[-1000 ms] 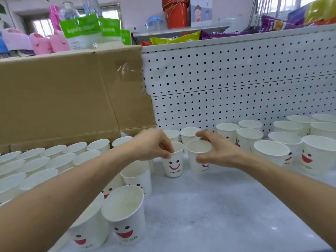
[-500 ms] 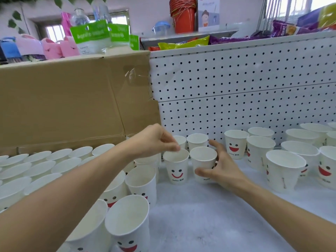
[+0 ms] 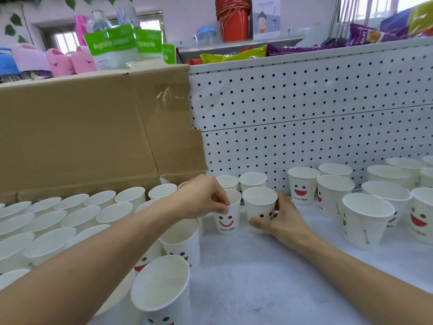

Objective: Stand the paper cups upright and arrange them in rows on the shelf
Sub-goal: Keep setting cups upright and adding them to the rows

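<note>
The placing step is judged to be in hand. 2 paper cups are held at the back of the shelf (image 3: 257,282), just in front of 2 rear cups (image 3: 253,180) that stand against the pegboard (image 3: 304,109). The smiley cup (image 3: 228,219) is pinched at its rim by the left hand (image 3: 201,199), whose fingers (image 3: 221,204) are curled tight over the edge. The second cup (image 3: 259,204), just beside it on the right, is gripped low on its wall by the right hand (image 3: 281,221), with thumb and fingers wrapped round it. Whether the 2 cups touch cannot be told.

Both cups are stood upright: mouths up, bases on the shelf, long axes vertical. The printed face of the smiley cup is turned toward the camera. That of the second cup is turned rightward and is partly hidden by the hand.

Finished rows (image 3: 70,214) are seen at left, before the cardboard box (image 3: 82,127), and loose cups (image 3: 365,221) are spread unevenly at right, so the task is judged about half done. Next, a release without tipping is called for, the second cup perhaps being turned to face forward first. A reach to the loose cups would then follow.
</note>
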Demonstrator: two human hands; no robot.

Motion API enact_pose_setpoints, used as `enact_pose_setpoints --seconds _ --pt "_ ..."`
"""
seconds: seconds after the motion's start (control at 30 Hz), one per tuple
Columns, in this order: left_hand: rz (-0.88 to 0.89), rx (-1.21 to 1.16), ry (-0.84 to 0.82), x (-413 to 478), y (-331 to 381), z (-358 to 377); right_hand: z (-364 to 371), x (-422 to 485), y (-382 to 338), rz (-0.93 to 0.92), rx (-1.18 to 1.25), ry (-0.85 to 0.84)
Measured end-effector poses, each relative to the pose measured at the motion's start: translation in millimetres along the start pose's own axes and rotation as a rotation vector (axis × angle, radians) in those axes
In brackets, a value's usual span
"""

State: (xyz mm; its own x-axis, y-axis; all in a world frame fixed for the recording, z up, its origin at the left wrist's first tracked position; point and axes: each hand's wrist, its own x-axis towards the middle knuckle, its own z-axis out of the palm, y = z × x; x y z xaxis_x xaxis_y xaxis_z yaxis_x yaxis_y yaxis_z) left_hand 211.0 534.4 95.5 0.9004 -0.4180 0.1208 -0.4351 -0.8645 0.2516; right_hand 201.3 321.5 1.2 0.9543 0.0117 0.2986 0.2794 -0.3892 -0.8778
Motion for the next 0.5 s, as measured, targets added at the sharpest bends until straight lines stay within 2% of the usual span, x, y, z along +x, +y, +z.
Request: enact_pose_setpoints --seconds 0.5 --pt "-0.011 -0.008 0.02 0.0 -0.7 2.7 5.2 -4.3 0.0 -0.009 -0.005 0.041"
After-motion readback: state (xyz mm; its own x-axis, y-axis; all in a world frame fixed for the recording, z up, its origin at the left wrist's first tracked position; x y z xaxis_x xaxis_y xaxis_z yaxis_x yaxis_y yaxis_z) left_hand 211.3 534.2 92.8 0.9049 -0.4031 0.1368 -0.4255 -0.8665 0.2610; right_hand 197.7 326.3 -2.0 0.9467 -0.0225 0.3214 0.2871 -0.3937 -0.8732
